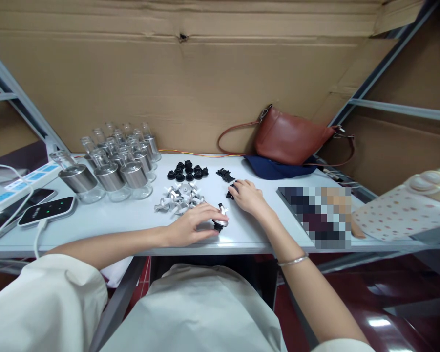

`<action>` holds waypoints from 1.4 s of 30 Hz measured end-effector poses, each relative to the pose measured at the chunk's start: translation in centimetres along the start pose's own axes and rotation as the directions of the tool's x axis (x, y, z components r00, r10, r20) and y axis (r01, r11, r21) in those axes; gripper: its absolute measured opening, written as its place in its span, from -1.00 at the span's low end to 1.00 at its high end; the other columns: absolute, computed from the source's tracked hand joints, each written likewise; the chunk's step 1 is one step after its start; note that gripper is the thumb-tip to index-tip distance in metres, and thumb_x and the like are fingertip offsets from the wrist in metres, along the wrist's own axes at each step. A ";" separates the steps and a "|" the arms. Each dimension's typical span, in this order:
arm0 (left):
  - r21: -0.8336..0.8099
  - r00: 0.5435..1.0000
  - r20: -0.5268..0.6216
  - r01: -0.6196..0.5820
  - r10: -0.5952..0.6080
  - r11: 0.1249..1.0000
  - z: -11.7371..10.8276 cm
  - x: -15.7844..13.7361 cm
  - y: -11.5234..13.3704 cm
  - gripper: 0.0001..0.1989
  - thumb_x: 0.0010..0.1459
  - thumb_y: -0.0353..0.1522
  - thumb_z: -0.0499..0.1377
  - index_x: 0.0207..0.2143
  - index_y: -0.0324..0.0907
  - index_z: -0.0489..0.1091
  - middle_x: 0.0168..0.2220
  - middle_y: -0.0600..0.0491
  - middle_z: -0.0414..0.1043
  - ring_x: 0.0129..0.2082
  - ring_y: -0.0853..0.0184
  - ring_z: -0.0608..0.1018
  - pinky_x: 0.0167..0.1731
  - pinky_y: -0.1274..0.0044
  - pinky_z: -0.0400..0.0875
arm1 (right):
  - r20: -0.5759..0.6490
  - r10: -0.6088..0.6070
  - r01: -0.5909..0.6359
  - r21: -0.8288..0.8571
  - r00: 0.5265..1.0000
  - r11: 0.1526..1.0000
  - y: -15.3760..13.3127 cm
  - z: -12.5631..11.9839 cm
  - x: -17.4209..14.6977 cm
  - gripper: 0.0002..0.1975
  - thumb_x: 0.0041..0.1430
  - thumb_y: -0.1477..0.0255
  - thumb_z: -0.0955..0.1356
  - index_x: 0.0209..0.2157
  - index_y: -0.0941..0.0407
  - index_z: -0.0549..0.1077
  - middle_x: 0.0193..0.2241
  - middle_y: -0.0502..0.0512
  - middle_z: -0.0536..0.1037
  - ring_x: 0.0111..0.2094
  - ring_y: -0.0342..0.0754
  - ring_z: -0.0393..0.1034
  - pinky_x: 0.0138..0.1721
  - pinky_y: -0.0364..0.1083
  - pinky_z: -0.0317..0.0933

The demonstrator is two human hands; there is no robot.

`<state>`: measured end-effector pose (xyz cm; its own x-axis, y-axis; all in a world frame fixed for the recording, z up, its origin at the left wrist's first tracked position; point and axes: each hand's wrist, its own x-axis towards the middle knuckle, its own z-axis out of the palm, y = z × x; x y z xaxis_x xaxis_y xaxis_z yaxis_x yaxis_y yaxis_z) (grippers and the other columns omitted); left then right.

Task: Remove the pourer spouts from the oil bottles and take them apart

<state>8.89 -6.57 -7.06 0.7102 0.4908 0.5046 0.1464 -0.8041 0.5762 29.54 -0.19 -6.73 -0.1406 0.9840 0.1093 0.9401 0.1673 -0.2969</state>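
My left hand (196, 224) holds a silver-and-black pour spout (220, 223) between thumb and fingers, just above the front of the table. The spout is upright, with a black piece at its top and a ribbed black stopper below. My right hand (247, 195) has its fingers bent down together on small black pieces (229, 193); the fingertips partly hide them. Just beyond lies a small group of flat black pieces (225, 174). Left of my hands is a pile of silver spout parts (179, 198), and behind it several black stoppers (187, 171) stand clustered.
Several glass bottles with steel sleeves (108, 177) stand at the back left. Near them lie a power strip (32, 181) and a white-edged black device (47, 211) with a cable. A brown handbag (293, 137) rests on dark blue cloth (274, 168). At right is a spotted bag (403, 210).
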 end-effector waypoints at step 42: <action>-0.046 0.975 -0.006 0.221 -0.221 0.974 0.0 -0.3 -0.5 -0.72 0.19 -0.35 0.14 -0.02 -0.08 0.36 0.04 -0.06 0.19 -0.17 0.35 0.46 -0.08 0.40 0.42 | -0.398 -0.011 0.303 0.681 0.917 0.667 -3.4 1.9 -6.6 -0.85 0.11 0.45 0.26 -0.53 0.09 0.26 -0.09 0.23 0.45 -0.05 0.06 0.35 -0.10 0.02 0.21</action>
<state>8.64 -6.29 -7.50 0.6560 0.6587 0.3685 0.2678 -0.6596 0.7023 26.68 -7.19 -8.22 -0.0155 0.8765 0.4812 0.3728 0.4516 -0.8106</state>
